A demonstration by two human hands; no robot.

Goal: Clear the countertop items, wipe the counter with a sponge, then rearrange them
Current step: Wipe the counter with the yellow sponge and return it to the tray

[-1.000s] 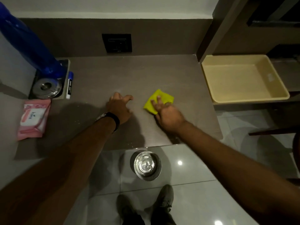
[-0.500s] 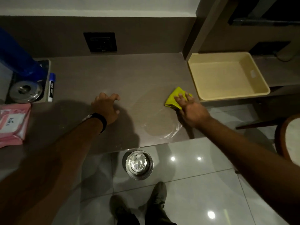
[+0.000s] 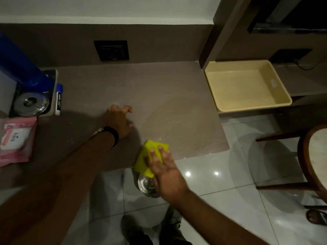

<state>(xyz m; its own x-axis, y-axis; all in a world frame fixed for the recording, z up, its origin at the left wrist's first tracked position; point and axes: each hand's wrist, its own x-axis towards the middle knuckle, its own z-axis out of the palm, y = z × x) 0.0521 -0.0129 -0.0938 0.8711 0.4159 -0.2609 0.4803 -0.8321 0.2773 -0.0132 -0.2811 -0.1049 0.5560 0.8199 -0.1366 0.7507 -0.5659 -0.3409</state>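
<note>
Your right hand [image 3: 164, 167] and the sponge [image 3: 150, 156] hide most of the steel bowl [image 3: 148, 189] on the floor below. That hand lies flat, fingers straight, pressing the sponge at the counter's [image 3: 141, 85] front edge, partly overhanging it. Your left hand [image 3: 118, 121] holds nothing, its bent fingertips propped on the counter. Beyond lies a wet sheen [image 3: 169, 117], and farther right a tray [image 3: 247, 85].

Right hand [image 3: 164, 167] and sponge [image 3: 150, 156] now sit at the worktop's [image 3: 141, 85] front edge, with the sponge partly overhanging it. Half a second back they were at the right edge beside the tray [image 3: 247, 85], and before that mid-worktop. Wet sheen [image 3: 173, 121] now spreads wider across the right half.
</note>
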